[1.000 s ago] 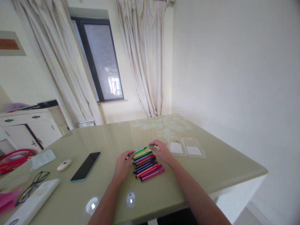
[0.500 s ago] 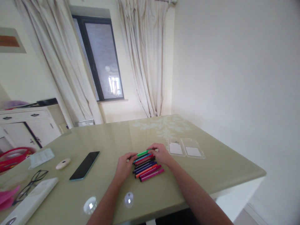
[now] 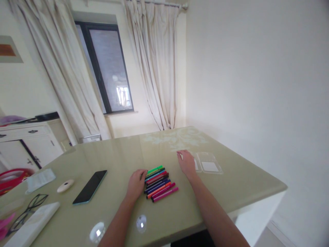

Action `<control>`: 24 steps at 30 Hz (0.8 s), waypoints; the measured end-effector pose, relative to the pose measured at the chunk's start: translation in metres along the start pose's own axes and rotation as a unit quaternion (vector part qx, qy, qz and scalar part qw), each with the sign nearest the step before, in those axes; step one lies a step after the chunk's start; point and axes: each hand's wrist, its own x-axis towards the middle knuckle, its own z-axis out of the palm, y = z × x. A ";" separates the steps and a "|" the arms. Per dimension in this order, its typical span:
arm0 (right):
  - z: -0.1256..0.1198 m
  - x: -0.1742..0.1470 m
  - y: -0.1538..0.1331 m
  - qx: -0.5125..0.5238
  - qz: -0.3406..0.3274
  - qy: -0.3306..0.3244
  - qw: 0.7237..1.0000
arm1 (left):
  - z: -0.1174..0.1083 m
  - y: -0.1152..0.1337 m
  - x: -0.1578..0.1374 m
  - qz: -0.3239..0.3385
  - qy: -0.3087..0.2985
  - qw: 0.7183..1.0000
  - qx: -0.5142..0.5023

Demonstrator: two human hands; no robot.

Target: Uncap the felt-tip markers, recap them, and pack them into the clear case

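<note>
Several felt-tip markers lie side by side on the glossy table, the nearest a magenta marker (image 3: 166,195). At the far end of the row is a bright green marker (image 3: 155,169). My left hand (image 3: 136,183) is at the left ends of the markers, fingers curled and closed around the green marker's end. My right hand (image 3: 187,163) is apart from the row, to its right, with fingers bent and a gap between thumb and forefinger. It partly hides an unfolded clear plastic case (image 3: 211,157) with white inserts.
A black phone (image 3: 89,187) and a pale oval object (image 3: 65,186) lie to the left. Farther left are eyeglasses (image 3: 28,211), a long white object (image 3: 36,224) and a light-blue face mask (image 3: 41,179). The table's right edge slants towards the wall.
My right hand has let go of the green marker's right end and moved right and slightly up, towards the clear case. My left hand remains at the marker's left end.
</note>
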 end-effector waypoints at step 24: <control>-0.022 -0.004 0.016 -0.257 0.184 -0.026 0.948 | 0.027 0.073 -0.002 0.104 -0.211 0.946 0.225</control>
